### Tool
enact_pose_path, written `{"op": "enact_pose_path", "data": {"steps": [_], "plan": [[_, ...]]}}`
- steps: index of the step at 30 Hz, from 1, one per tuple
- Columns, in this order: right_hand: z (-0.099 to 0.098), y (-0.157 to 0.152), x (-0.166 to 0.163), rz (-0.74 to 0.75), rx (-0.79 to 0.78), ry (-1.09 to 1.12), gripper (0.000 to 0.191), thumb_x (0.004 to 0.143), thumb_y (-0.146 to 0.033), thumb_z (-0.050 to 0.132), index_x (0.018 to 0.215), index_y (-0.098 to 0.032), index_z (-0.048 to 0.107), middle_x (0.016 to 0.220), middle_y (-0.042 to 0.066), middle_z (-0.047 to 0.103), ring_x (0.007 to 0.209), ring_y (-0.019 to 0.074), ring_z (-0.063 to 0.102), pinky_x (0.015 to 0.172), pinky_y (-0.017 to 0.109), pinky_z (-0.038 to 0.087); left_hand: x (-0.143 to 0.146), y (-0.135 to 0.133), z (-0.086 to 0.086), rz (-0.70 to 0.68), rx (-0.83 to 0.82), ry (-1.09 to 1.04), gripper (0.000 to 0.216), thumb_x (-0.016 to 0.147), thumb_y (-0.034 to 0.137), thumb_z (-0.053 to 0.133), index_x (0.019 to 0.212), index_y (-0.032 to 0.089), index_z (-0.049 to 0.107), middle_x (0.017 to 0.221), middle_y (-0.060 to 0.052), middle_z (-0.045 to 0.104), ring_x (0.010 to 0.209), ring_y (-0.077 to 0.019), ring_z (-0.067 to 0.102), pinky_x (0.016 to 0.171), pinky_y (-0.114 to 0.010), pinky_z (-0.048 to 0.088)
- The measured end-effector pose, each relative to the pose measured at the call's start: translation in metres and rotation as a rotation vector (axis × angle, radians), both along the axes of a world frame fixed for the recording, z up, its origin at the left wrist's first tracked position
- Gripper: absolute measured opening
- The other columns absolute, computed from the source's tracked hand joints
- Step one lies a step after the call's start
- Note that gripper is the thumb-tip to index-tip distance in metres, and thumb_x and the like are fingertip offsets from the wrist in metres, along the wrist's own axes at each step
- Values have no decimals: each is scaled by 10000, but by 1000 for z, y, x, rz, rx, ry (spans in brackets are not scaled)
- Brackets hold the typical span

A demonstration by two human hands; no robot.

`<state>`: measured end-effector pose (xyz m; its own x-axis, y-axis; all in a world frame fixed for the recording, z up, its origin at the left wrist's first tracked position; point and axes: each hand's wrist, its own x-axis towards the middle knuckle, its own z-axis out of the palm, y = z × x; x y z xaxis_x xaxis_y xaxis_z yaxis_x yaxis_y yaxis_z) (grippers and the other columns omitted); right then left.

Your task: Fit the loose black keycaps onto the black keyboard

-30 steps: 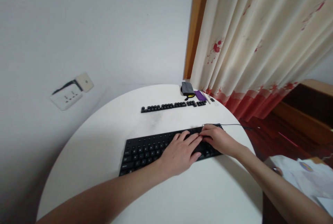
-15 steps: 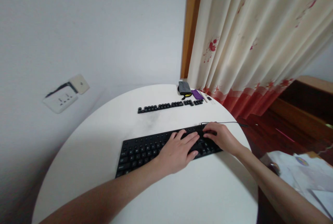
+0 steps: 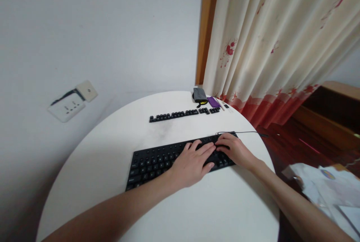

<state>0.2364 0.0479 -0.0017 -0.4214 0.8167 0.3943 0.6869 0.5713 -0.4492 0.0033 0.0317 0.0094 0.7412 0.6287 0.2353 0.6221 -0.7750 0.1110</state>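
Observation:
A black keyboard (image 3: 153, 162) lies on the round white table (image 3: 213, 212), with bare spots without keycaps along its top row. My left hand (image 3: 191, 162) rests flat across its middle with the fingers spread. Close beside those fingertips, my right hand (image 3: 234, 150) bends over the right part of the keyboard, thumb and fingers drawn together. Whatever they pinch, if anything, is hidden. Behind the keyboard, loose black keycaps (image 3: 184, 114) stand in a row of small groups.
At the table's back edge lie a grey cloth (image 3: 200, 94), a purple cloth (image 3: 213, 102) and a few small thin items. A black cable (image 3: 247, 132) runs off the right edge. White plastic bags (image 3: 323, 185) sit at lower right, and a curtain (image 3: 247, 39) hangs behind.
My right hand has shifted slightly left along the keyboard, toward my left fingertips, baring the keyboard's top right corner. My left hand stays in place.

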Motion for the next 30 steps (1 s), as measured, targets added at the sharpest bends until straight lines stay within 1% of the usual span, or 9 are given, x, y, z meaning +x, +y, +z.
{"op": "enact_pose_path", "data": {"steps": [6, 10, 15, 19, 24, 30], "plan": [[-6, -1, -1, -22, -18, 40, 163, 921, -211, 567, 964, -207, 724, 966, 78, 665, 908, 218, 618, 838, 372, 530, 0, 0, 0, 1, 11, 6, 507, 998, 475, 353, 1469, 289, 373, 1502, -21, 432, 1256, -272, 415, 976, -426, 362], [-3, -5, -3, -53, 8, 6, 177, 919, -232, 578, 995, -221, 738, 1002, 84, 650, 949, 232, 599, 861, 396, 528, 0, -1, 2, -2, 17, 11, 508, 998, 474, 353, 1463, 274, 382, 1494, -27, 441, 1244, -274, 420, 963, -425, 368], [3, -18, -5, -100, 58, -69, 262, 920, -308, 588, 1133, -243, 724, 1093, 112, 614, 1040, 272, 547, 904, 458, 506, 1, 0, 2, -4, 16, 14, 513, 992, 468, 372, 1461, 260, 384, 1490, -36, 448, 1237, -282, 418, 964, -436, 374], [-1, -26, -2, -145, 66, -98, 329, 932, -315, 563, 1237, -268, 676, 1184, 117, 602, 1111, 292, 522, 940, 496, 484, 3, 1, 2, -10, 2, 7, 531, 977, 475, 407, 1463, 263, 377, 1480, -41, 457, 1231, -280, 427, 971, -434, 382], [-8, -28, -1, -174, 59, -157, 324, 944, -313, 542, 1243, -298, 667, 1231, 106, 598, 1146, 305, 502, 931, 513, 465, 6, 2, 4, -17, -6, -17, 524, 962, 481, 439, 1433, 254, 414, 1452, -46, 485, 1251, -282, 422, 995, -437, 377], [-9, -29, -2, -194, 48, -166, 327, 953, -329, 526, 1249, -297, 661, 1240, 106, 598, 1159, 307, 496, 931, 509, 446, 7, 2, 5, -23, -24, -40, 519, 943, 464, 482, 1409, 242, 441, 1435, -44, 503, 1262, -284, 412, 1018, -439, 363]]}}
